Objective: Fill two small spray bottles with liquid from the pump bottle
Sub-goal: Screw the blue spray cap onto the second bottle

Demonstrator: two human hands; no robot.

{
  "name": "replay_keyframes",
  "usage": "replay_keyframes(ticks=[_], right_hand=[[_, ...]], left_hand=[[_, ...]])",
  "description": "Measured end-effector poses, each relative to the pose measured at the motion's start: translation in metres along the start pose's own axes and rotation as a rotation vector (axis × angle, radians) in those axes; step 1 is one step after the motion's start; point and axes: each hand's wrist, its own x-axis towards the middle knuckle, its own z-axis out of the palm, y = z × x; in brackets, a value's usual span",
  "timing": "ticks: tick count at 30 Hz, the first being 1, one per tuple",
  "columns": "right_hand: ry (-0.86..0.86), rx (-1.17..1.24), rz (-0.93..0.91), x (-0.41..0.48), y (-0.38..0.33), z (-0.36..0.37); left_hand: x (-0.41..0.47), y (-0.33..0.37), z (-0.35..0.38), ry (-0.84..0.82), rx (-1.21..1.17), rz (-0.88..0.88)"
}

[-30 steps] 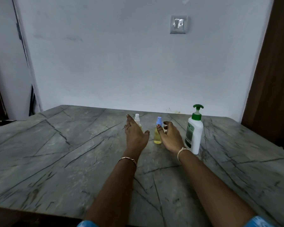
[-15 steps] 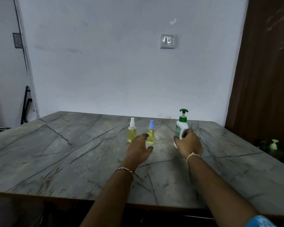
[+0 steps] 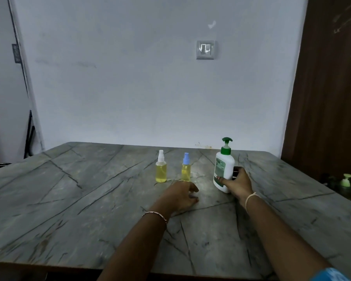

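Two small spray bottles of yellow liquid stand upright on the grey marble table (image 3: 89, 199): one with a white cap (image 3: 161, 170) on the left, one with a blue cap (image 3: 186, 171) beside it. A white pump bottle (image 3: 224, 168) with a green pump head stands to their right, tilted slightly. My right hand (image 3: 238, 182) wraps around its lower body. My left hand (image 3: 182, 194) rests palm-down on the table just in front of the blue-capped bottle, fingers loosely curled, holding nothing.
A white wall with a light switch (image 3: 205, 49) rises behind the table's far edge. A brown wooden panel (image 3: 328, 88) stands at the right. A small green-topped bottle (image 3: 345, 180) sits low beyond the table's right edge.
My right hand went from the blue-capped bottle to the pump bottle and now grips it. My left hand drew back from the spray bottles. The camera view pulled away and tilted up.
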Motion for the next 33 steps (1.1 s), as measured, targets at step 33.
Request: replay_keyframes(ticks=[33], right_hand=[[-0.283, -0.131, 0.051, 0.031, 0.007, -0.005]], left_hand=[[0.05, 0.047, 0.031, 0.046, -0.54, -0.072]])
